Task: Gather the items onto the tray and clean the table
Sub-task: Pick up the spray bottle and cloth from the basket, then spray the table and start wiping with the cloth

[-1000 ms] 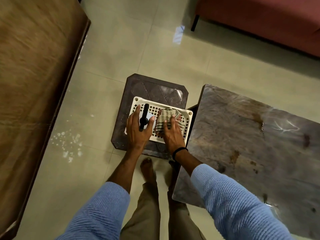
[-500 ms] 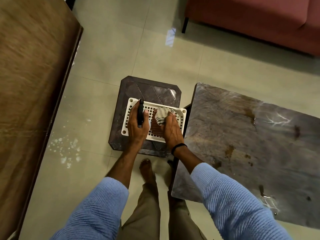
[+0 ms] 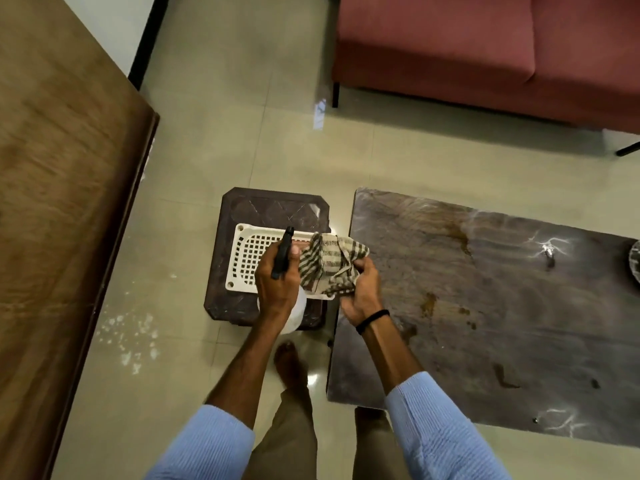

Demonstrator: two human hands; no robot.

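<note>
The spray bottle [image 3: 282,252], its black head pointing away from the person and its white body toward them, was gripped in the left hand [image 3: 277,289] above the white lattice tray [image 3: 249,258] on a dark stool [image 3: 273,206], while the right hand [image 3: 362,292] clutched the bunched striped cloth [image 3: 329,265] just beside it, at the stained counter's [image 3: 485,306] edge.

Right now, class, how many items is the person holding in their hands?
2. The left hand grips a spray bottle above the white tray. The right hand holds a striped cloth beside it. Anything under the cloth would be hidden.
</note>
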